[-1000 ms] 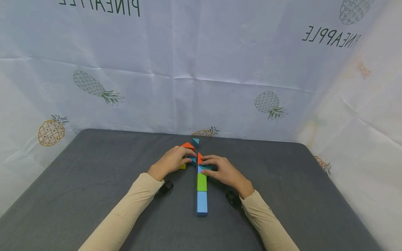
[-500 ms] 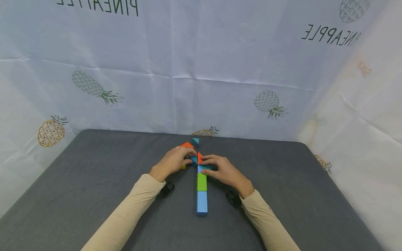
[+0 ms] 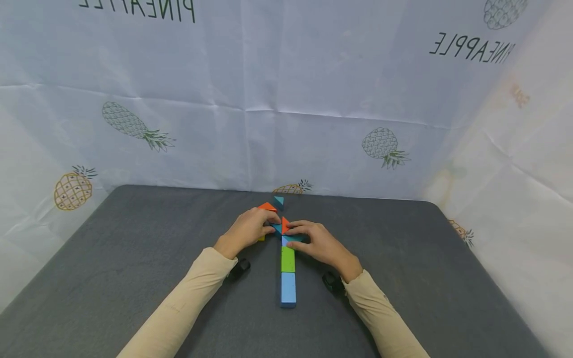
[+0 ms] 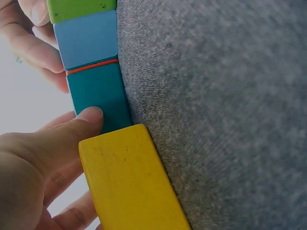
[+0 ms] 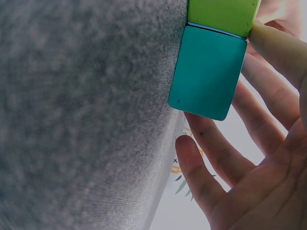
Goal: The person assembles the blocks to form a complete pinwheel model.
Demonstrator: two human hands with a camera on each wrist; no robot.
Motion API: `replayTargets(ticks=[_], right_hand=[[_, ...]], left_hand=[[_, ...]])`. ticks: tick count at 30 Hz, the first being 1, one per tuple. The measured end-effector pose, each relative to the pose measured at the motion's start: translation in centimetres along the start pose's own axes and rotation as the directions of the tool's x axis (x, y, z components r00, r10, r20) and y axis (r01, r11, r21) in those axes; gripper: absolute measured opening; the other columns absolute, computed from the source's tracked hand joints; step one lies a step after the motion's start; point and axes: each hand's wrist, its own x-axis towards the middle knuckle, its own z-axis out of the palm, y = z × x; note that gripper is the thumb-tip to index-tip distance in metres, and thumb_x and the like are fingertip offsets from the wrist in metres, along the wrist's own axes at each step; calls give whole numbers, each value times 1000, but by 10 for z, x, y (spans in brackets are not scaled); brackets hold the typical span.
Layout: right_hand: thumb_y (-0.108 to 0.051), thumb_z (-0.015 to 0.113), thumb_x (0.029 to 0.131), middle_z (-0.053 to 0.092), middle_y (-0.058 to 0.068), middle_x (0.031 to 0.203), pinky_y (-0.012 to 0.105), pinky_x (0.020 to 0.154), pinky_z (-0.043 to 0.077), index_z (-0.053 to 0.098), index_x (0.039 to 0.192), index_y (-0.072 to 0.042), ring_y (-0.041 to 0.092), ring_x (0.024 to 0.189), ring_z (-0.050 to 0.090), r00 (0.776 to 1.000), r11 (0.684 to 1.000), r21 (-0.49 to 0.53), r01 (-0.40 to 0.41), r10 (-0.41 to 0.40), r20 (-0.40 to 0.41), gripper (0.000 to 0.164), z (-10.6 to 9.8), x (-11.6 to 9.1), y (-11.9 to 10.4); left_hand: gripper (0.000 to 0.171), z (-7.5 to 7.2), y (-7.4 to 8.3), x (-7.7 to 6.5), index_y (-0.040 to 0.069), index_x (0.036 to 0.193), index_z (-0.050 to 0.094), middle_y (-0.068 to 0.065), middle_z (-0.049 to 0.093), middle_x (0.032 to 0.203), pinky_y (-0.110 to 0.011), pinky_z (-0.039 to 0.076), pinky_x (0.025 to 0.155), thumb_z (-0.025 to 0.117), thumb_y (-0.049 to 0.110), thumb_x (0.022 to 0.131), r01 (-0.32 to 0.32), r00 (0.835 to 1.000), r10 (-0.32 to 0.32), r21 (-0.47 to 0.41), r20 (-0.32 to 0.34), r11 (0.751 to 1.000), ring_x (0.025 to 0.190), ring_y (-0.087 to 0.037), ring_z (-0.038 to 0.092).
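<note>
Between thumb and fingers my left hand pinches a teal triangular block; in the left wrist view its thumb presses the teal face. That block lies against an orange triangular block at the head of a block row. My right hand holds another teal triangular block from the right, fingertips reaching the orange one. Its thumb is at the corner by the green block. A small light-blue piece sits above the green one, and a long blue block ends the row nearest me.
A yellow block lies beside the left hand, mostly hidden by it in the head view. Farther back are an orange triangular block and a teal one. The dark table ends at a pineapple-print cloth.
My left hand has moved slightly right, bringing its teal triangular block up against the orange one and narrowing the gap. The right hand has stayed in place.
</note>
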Motion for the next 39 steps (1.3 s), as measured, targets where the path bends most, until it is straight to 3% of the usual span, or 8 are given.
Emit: replayTargets(ticks=[14,23,30,39], right_hand=[[-27,68,94,56,12,143,48,104,48,69,126,-10,31,132,53,1000,1000,6,-12,12,1,36,1,-1,-1],[-27,69,94,57,11,143,48,106,47,69,126,-12,30,133,53,1000,1000,-11,-26,26,-1,36,1,0,1],[-27,68,94,57,10,143,49,107,46,69,127,-13,30,134,52,1000,1000,-11,-28,28,9,36,1,1,1],[-27,69,94,57,11,142,50,106,46,69,126,-13,31,134,52,1000,1000,0,-28,28,11,35,0,0,-1]], left_hand=[[25,-3,-1,-2,15,113,74,-1,74,109,-35,57,81,74,13,89,-6,1000,6,-16,10,1000,98,-18,69],[29,-13,-7,-3,11,120,72,-7,73,114,-41,56,90,72,12,90,-18,1000,18,-9,-14,1000,104,-23,68],[30,-16,-14,-1,13,121,71,-5,73,115,-40,57,88,73,14,90,-21,998,21,-9,-57,1000,102,-22,69],[35,-19,-17,-6,11,122,70,-10,71,117,-44,55,90,74,24,90,33,999,-33,-10,30,999,105,-26,67]])
